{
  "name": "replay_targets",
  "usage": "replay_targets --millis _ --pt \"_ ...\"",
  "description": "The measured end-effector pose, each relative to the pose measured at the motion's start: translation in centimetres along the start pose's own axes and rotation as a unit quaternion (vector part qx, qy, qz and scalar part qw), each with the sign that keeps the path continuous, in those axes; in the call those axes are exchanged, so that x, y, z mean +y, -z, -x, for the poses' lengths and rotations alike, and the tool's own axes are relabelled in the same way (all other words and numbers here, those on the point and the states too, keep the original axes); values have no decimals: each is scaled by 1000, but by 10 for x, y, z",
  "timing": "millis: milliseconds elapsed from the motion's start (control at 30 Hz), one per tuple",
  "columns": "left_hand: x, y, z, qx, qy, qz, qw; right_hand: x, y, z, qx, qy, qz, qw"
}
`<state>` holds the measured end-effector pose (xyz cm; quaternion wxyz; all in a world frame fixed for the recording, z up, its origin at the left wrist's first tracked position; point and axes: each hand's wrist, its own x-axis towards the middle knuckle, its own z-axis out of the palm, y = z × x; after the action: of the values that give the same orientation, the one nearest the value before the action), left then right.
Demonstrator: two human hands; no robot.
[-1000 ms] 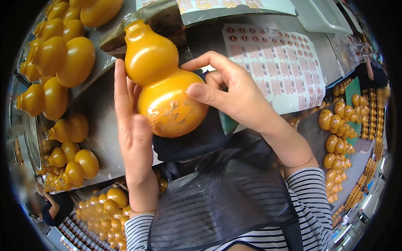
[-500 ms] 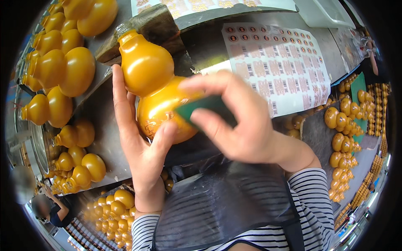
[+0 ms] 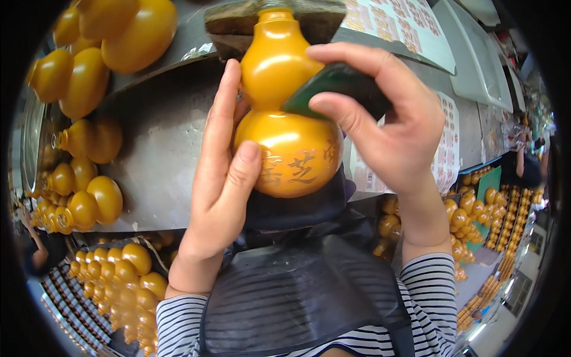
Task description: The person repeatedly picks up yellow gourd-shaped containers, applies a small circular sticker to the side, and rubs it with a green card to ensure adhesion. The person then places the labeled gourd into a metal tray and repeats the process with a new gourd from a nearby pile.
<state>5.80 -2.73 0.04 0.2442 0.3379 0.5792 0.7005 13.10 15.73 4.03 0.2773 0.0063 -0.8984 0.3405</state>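
A glossy orange-yellow gourd-shaped bottle (image 3: 275,71) lies with its neck toward a wooden block (image 3: 229,24) and its lower bulb toward me. Gold-brown characters mark that bulb. My left hand (image 3: 220,160) holds the bottle's left side, fingers stretched along it and thumb on the lower bulb. Pinched between the thumb and fingers of my right hand (image 3: 404,119) is a dark green flat scraper (image 3: 351,89). Its tip meets the bottle near the waist. Beneath the lower bulb is a dark pad (image 3: 291,211).
More gourd bottles (image 3: 95,202) crowd the left of the metal table (image 3: 154,137). Sticker sheets (image 3: 395,30) lie at the back right, beside a white plastic tray (image 3: 470,53). Several bottles (image 3: 113,273) stand lower left, others (image 3: 476,214) lower right.
The scraper has moved from the lower bulb up to the waist. The bottle now appears straighter and farther right in the view, with its characters facing me. My left hand still holds it.
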Motion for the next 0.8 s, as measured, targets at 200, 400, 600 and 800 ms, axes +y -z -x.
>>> replay_targets --millis 200,400,600,800 --pt "-17 6 14 -5 36 19 999 -33 19 -6 -164 125 57 977" --pt "-19 9 19 -10 50 -32 998 -34 -9 -45 -166 171 69 969" --pt "-19 8 19 -5 59 30 998 -43 -26 -43 -173 200 138 955" --pt "-19 13 18 -4 40 141 989 -42 -21 31 -62 292 238 924"
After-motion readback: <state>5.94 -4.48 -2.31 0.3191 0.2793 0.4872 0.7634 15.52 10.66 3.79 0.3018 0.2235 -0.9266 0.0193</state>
